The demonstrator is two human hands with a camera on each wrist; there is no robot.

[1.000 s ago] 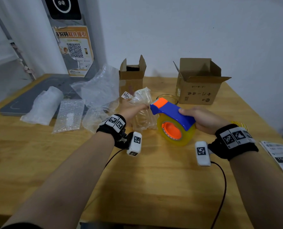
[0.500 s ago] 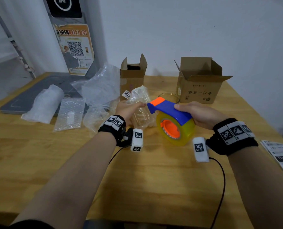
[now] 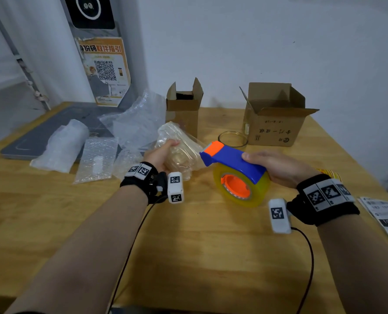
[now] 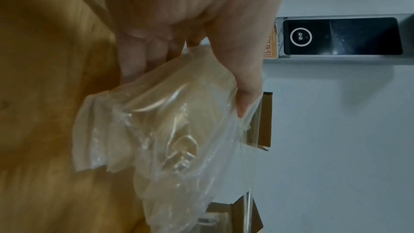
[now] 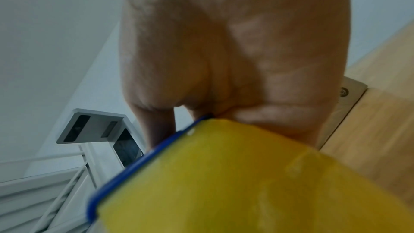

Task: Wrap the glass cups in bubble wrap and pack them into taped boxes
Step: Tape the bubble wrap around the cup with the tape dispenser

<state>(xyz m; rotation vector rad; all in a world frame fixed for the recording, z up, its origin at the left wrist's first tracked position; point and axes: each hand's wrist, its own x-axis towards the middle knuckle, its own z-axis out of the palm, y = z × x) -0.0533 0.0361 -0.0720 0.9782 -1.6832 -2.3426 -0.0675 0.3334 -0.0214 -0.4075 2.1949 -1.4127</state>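
Wrapped cup tilted over since earlier, left hand gripping; right hand grasping tape dispenser.

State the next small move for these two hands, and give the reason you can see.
Probably bring the orange nose of the blue tape dispenser with its yellow roll, held by the right hand, onto the bubble-wrapped glass cup gripped by the left hand. The wrap's loose ends show no tape, and the dispenser's nose already points at it.

head: high, forward-down | wrists: close along fingers | shared: table
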